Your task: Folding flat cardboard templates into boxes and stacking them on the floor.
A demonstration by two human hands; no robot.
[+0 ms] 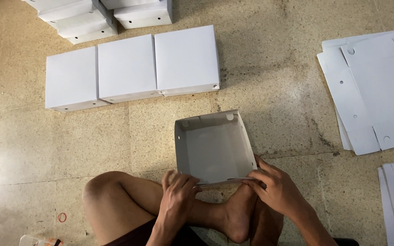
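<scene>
My left hand (177,191) and right hand (275,186) pinch the near wall of the open white box (214,146), grip clamped. It looks light, thin card that creases easily, so I'd hold it by the folded edges.

Box-folding workspace, stone floor (274,82), finished white boxes (128,68), flat cardboard blanks (379,91)

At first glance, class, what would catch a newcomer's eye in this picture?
The open white cardboard box at centre, its near edge pinched by the left hand and right hand. Beyond it, a row of three closed white boxes on the speckled floor. At the right edge, flat unfolded box sheets lie stacked.
</scene>
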